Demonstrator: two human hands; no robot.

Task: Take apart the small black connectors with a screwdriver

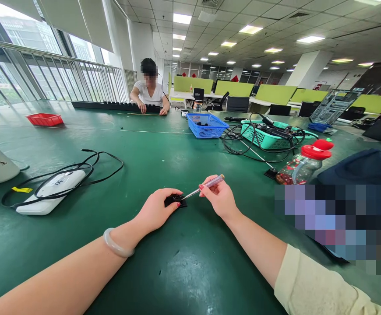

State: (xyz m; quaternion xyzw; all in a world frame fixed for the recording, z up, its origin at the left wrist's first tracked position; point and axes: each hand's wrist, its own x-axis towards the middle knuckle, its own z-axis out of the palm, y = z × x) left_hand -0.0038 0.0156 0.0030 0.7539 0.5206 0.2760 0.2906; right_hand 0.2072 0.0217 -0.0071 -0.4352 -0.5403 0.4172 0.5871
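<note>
My left hand (159,205) grips a small black part (183,204) on the green table (138,258), thumb and fingers closed on its left side. The part's exact kind cannot be made out. Between the fingers of my right hand (221,197) is a slim screwdriver (212,182) with a clear, pinkish handle. It slants down to the left, and its metal tip meets the black part beside my left thumb. A pale bangle (116,245) circles my left wrist.
A white device (54,190) wrapped in black cable lies left. Farther back are a red tray (44,119), a blue basket (206,127) and a green basket (259,135) with cables. A red-lidded jar (304,164) stands right. A person (149,89) sits across, hands at a long black strip (111,106).
</note>
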